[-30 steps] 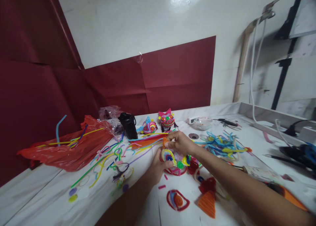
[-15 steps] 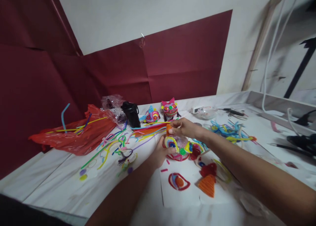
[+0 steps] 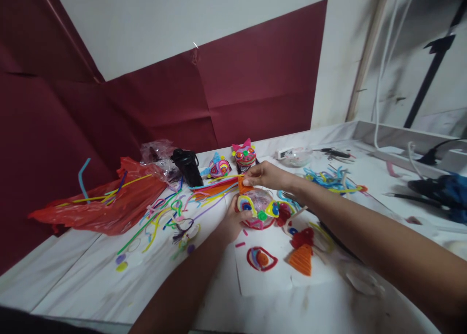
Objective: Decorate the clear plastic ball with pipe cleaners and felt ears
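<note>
The right hand [image 3: 265, 175] sits slightly higher over the animal-face craft [image 3: 260, 208] than half a second ago, pinching an orange fuzzy piece [image 3: 241, 185] at its top. The left hand [image 3: 233, 222] grips its left side, above the table [image 3: 91, 285]. Clear rounded plastic bears yellow-rimmed eyes [image 3: 274, 209], green nose [image 3: 262, 217].

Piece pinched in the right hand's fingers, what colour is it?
The piece is orange, shown in the head view.

My left hand [image 3: 233, 221] hides the left of the toy [image 3: 261, 212], my right hand [image 3: 268, 175] part of an orange scrap [image 3: 241, 185]; forearms [image 3: 365, 224] cropped.
</note>
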